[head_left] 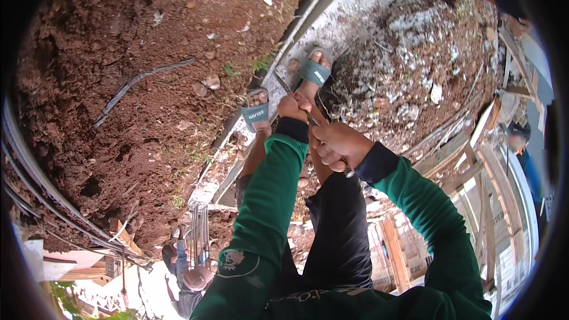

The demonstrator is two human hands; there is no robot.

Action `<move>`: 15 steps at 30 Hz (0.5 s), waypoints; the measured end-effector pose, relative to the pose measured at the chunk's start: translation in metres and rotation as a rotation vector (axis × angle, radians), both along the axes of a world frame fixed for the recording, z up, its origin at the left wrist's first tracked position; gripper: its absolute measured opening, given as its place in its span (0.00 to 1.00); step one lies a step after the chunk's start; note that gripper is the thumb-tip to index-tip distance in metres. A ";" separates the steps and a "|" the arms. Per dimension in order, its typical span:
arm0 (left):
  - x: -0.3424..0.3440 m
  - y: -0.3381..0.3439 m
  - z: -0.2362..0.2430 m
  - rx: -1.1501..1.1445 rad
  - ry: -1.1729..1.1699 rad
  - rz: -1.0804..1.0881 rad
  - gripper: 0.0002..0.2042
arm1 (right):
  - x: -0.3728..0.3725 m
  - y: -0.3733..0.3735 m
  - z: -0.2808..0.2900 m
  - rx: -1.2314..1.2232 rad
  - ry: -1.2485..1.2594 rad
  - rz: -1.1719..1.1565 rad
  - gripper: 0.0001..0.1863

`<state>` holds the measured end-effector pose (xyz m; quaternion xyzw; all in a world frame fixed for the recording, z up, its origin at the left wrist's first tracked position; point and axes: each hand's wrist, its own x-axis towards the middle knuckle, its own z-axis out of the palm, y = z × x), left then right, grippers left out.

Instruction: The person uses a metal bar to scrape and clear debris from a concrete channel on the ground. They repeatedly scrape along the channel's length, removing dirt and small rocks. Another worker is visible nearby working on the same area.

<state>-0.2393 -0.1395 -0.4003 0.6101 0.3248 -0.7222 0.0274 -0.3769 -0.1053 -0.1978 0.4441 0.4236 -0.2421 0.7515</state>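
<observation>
Both of my hands are closed round a thin, dark metal rod [312, 120], held slanting across in front of my shins. My left hand [294, 106] grips it farther out, near my feet. Closer to my body, my right hand [342, 144] is wrapped round it, and a rounded end shows below that fist. The rod's far tip runs toward the concrete ledge [296, 62] between my sandals; whether it touches anything there I cannot tell. Green sleeves with dark cuffs cover my arms.
Reddish loose soil [118, 112] lies to the left, with a grey strip [136, 83] on it. Rubble [415, 65] covers the right side. Wooden boards [498, 184] stand at the lower right, and cables [47, 184] curve along the left. Other people [195, 278] are behind and at the right.
</observation>
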 end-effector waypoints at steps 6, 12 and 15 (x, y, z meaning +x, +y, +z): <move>-0.046 0.012 0.063 -0.216 -0.124 -0.464 0.15 | -0.022 0.003 -0.005 -0.037 -0.048 0.097 0.15; -0.059 0.062 0.046 -0.584 -0.313 -0.736 0.23 | -0.041 0.050 -0.022 -0.019 -0.070 0.129 0.19; -0.067 0.073 0.054 -0.752 -0.414 -0.878 0.21 | -0.035 0.070 -0.020 -0.033 -0.014 0.207 0.20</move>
